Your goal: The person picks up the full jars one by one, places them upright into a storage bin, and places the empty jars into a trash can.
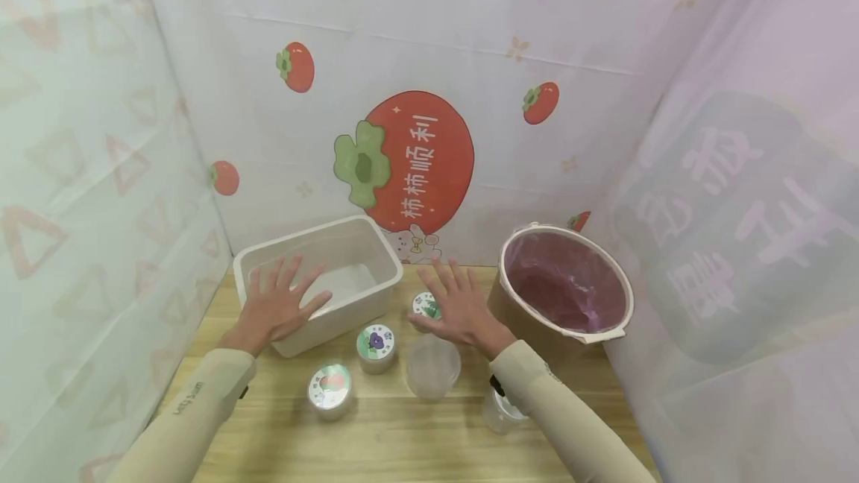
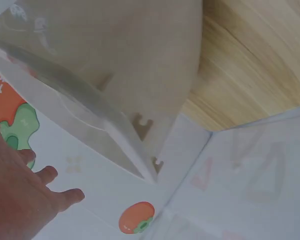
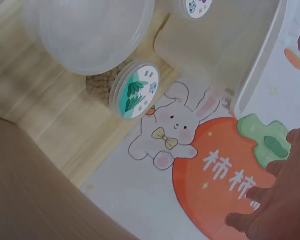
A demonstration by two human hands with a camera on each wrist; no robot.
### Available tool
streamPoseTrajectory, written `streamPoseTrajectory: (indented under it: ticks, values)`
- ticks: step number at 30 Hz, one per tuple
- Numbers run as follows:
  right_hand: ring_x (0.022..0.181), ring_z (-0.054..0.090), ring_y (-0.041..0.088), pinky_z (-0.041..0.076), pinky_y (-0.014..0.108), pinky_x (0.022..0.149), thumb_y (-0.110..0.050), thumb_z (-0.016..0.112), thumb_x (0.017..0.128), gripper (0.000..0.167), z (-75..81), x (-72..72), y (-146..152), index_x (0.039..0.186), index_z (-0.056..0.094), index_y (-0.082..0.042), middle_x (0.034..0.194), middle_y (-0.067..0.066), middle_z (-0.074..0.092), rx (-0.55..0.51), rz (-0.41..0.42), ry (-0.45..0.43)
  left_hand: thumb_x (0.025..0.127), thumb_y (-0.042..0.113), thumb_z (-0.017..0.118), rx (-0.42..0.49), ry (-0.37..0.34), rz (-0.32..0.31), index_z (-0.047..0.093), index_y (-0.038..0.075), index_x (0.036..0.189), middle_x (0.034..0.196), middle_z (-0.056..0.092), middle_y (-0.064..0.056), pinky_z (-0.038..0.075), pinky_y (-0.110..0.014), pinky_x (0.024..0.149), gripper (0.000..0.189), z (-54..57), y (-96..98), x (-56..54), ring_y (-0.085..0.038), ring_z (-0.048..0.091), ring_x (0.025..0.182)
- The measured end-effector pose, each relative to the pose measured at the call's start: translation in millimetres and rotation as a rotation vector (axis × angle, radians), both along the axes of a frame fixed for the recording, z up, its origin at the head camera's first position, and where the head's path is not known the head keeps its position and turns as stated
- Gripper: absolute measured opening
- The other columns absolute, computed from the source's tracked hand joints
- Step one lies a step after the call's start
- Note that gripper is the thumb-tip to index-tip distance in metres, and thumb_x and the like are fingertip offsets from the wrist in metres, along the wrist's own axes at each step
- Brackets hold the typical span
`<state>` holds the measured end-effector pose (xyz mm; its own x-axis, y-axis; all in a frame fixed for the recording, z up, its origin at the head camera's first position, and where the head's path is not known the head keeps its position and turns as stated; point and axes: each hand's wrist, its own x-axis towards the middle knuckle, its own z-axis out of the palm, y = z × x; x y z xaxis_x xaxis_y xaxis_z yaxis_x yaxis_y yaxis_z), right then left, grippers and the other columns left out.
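Observation:
My left hand (image 1: 274, 305), fingers spread, is held over the near side of a white rectangular basin (image 1: 385, 274) in the head view. With its fingers fanned out too, my right hand (image 1: 458, 305) hovers above the table and partly covers a jar with a green-printed lid (image 1: 423, 305). Neither hand holds anything. Just below the right hand stands a clear round tub (image 1: 433, 367). Between the hands is a jar with a purple-flower lid (image 1: 376, 347). Nearer the front left sits a jar with a red-printed lid (image 1: 330, 387). The right wrist view shows brown pellets inside the green-lidded jar (image 3: 136, 92).
At the right stands a round bucket (image 1: 604, 334) with a pinkish liner. A clear container (image 1: 499, 414) is partly hidden under the right sleeve. Printed cloth (image 1: 429, 43) walls the wooden table (image 1: 376, 446) at the back and both sides.

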<state>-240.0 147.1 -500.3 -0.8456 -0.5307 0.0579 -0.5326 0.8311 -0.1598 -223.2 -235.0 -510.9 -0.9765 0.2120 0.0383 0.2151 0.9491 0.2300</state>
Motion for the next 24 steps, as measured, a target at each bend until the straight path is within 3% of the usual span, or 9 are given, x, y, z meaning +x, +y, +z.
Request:
streamPoseTrajectory:
  ticks: [9,20,24]
  values:
    - [0.168,0.017,0.047,0.023,0.076,0.128,-0.073,0.055,0.099,0.095,-5.0,12.8,-26,0.175,0.027,-0.024,0.184,0.013,0.017,0.010,0.067,0.054,0.108,0.062,0.052,-0.072,0.149,-0.007,0.047,0.027,0.166,0.169,0.040,-0.026,0.031,-0.082,0.115,0.068,-5.5,-24.2,0.2,-0.055,0.038,0.151]
    - [0.168,0.018,0.046,0.020,0.074,0.130,-0.077,0.051,0.100,0.094,-13.8,27.7,-56,0.176,0.023,-0.028,0.184,0.010,0.017,0.018,0.121,0.037,0.111,0.067,0.041,-0.030,0.013,0.041,0.034,0.026,0.172,0.176,0.025,-0.029,0.011,-0.087,0.121,0.074,-8.6,-55.5,-1.5,-0.061,0.018,0.160]
    - [0.169,0.018,0.042,0.020,0.073,0.131,-0.081,0.047,0.099,0.095,-18.0,35.2,-67,0.176,0.020,-0.031,0.185,0.007,0.015,0.016,0.120,0.015,0.111,0.068,0.038,-0.016,-0.009,0.039,0.032,0.025,0.172,0.177,0.021,-0.028,0.010,-0.087,0.120,0.075,-10.6,-65.1,-3.0,-0.059,0.014,0.161]
